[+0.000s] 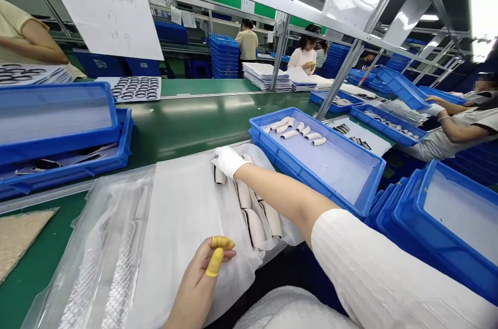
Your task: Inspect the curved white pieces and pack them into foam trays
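Note:
My right hand [230,161], in a white glove, reaches to the far edge of a white sheet [182,204]. Its fingers are closed at the upper end of a curved pale piece with a dark edge [219,176]. Nearer to me, more curved pale pieces [254,228] lie in rows on the sheet, partly covered by thin wrapping and my right forearm. My left hand [202,272] hovers over the sheet's near part, with yellow finger covers on thumb and forefinger. Those fingertips stand slightly apart, with nothing visible between them.
A blue tray [311,173] holding several curved pieces stands right of the sheet. Stacked blue trays [447,215] rise at the near right; others [58,126] sit at the left. Clear plastic [105,246] lies beside the sheet. A metal post [340,80] crosses behind. Other people work beyond.

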Motion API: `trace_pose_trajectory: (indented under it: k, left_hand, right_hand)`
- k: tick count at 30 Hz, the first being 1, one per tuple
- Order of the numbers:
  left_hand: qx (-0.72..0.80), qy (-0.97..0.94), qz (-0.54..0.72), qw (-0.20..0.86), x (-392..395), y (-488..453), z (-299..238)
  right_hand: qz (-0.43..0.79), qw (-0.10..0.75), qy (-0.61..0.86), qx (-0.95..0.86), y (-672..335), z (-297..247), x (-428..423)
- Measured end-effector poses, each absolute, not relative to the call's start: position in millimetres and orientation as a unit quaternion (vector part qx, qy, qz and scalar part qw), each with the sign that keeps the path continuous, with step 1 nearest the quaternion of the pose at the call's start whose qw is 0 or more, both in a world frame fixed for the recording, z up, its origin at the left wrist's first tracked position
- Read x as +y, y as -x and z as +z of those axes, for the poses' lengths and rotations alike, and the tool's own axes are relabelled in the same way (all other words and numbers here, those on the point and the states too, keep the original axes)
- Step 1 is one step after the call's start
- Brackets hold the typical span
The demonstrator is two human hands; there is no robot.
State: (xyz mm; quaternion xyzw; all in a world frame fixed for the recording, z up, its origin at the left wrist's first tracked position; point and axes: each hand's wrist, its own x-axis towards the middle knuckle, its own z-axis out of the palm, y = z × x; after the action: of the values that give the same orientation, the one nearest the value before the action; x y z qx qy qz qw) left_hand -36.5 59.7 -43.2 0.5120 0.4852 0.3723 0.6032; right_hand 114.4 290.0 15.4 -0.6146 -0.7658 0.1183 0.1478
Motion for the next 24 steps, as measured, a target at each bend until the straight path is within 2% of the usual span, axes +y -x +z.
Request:
trace_pose_trajectory:
  k: [6,10,12,15,21,24]
  left_hand:
    - [0.532,-0.476,0.395,0.578,56,29,-36]
    - [0.526,-0.455,0.418,0.585,61,25,-36]
    - [0.517,-0.438,0.432,0.595,64,23,-37]
    - [0.518,-0.424,0.437,0.601,67,22,-41]
    - [0.526,-0.408,0.447,0.597,72,24,-45]
    - [0.531,-0.407,0.413,0.618,79,25,-40]
  right_hand:
    - [0.041,0.177,0.624,-0.76,-207,47,268]
    - [-0.053,0.057,0.718,-0.692,-274,46,248]
    - [-0.029,0.004,0.744,-0.667,-293,38,242]
    - [0.013,-0.031,0.75,-0.66,-305,30,241]
    - [0.045,-0.047,0.743,-0.666,-310,30,238]
    - [0.06,-0.046,0.739,-0.669,-318,29,225]
